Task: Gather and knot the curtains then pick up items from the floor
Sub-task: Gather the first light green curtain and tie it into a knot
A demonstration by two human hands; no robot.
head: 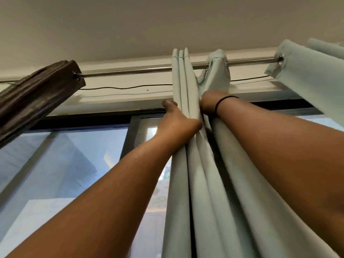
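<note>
Window wall and ceiling, viewed from below.

Plain off-white ceiling (130,23) meets a pale wall band (130,94) above the window. A thin dark cable (121,88) runs horizontally along this band. Below it, a dark-framed window (128,138) has a vertical mullion dividing two glass panes. Daylight enters through the glass (61,164); pale building surfaces show outside, blurred.

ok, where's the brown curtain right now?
Head view, far left: the brown curtain hangs bunched at the left end of the curtain rod, well apart from the pale green curtain both hands are gathering.
</note>
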